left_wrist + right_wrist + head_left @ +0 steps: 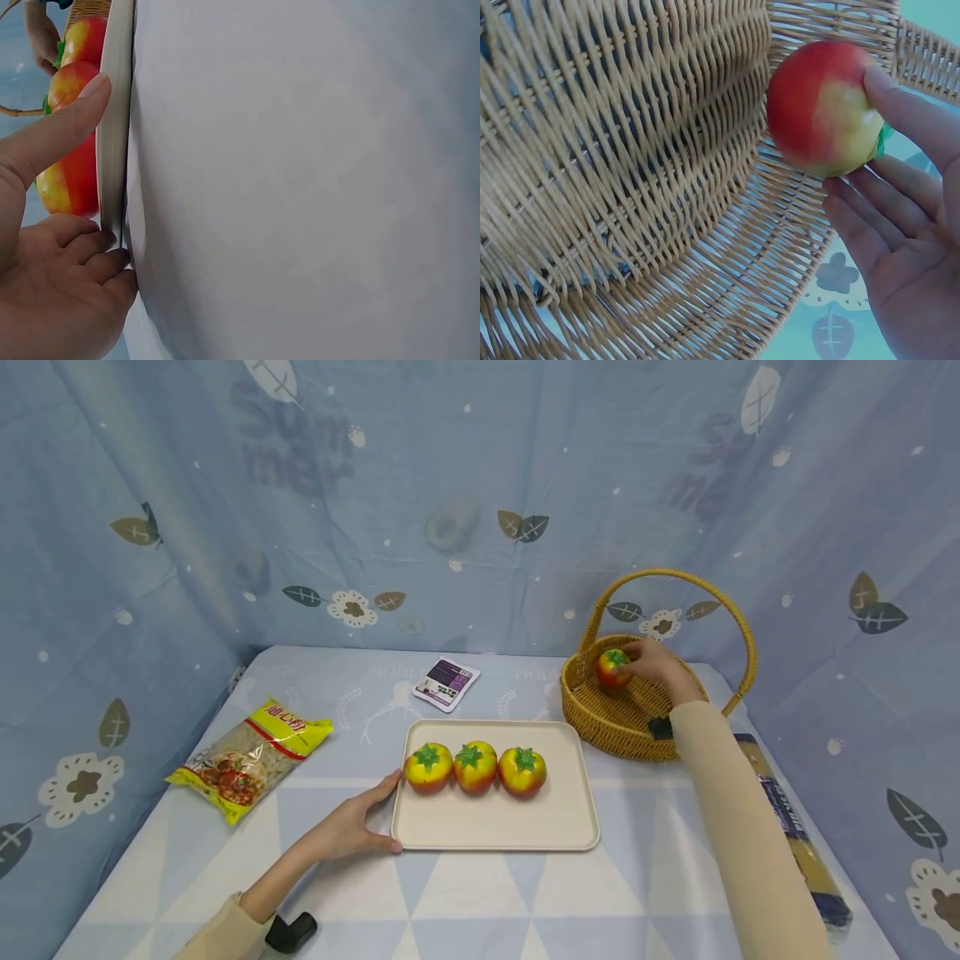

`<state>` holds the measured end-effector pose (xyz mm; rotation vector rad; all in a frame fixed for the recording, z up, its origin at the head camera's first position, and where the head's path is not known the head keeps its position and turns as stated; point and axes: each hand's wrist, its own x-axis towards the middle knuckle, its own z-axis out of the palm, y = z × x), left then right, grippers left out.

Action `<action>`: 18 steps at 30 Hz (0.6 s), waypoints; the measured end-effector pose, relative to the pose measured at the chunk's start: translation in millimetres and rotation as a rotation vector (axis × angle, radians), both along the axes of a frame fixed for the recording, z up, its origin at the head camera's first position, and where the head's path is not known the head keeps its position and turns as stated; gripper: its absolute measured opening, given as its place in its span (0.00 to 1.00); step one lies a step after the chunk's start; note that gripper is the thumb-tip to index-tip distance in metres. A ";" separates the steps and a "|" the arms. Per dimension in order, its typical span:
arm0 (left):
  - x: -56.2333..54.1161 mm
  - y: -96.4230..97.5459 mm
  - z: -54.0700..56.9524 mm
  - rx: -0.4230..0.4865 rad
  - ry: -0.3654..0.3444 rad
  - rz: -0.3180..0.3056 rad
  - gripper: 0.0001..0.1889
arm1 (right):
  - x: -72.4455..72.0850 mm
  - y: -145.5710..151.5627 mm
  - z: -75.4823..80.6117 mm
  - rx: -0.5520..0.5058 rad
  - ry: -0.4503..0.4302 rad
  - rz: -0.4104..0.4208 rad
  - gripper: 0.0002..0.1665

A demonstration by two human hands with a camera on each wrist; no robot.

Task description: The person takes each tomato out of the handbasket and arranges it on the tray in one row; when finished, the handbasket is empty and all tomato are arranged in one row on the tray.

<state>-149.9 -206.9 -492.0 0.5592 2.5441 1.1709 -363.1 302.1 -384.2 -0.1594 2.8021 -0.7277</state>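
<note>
My right hand pinches a red-and-yellow persimmon between thumb and fingertips, at the left inner side of the wicker basket. In the right wrist view its green leafy top faces the palm. Three similar persimmons, a left one, a middle one and a right one, stand in a row on the cream tray. My left hand touches the tray's left side and front left corner, thumb extended and fingers loosely bent, as the left wrist view shows.
A yellow-and-clear food bag lies at the left. Behind the tray is a small purple-and-white packet. A long dark-and-tan package lies along the right edge, partly behind the right sleeve. The basket's tall handle arches over it.
</note>
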 end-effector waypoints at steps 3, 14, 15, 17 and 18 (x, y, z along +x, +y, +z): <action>-0.2 -0.7 0.8 -0.003 -0.003 0.005 0.57 | 5.0 1.8 2.0 -0.021 0.025 0.012 0.40; -0.5 -1.0 2.1 -0.005 -0.002 -0.006 0.57 | 24.8 4.4 5.2 -0.058 0.158 0.055 0.41; -0.5 -0.9 2.2 -0.006 -0.003 -0.005 0.57 | 27.1 4.3 5.6 -0.063 0.165 0.052 0.41; -0.7 -0.6 2.2 -0.008 -0.001 -0.007 0.57 | 32.2 3.4 6.9 -0.066 0.185 0.046 0.41; -0.7 -0.4 2.1 -0.007 -0.003 -0.006 0.57 | 34.9 2.9 7.6 -0.070 0.196 0.041 0.41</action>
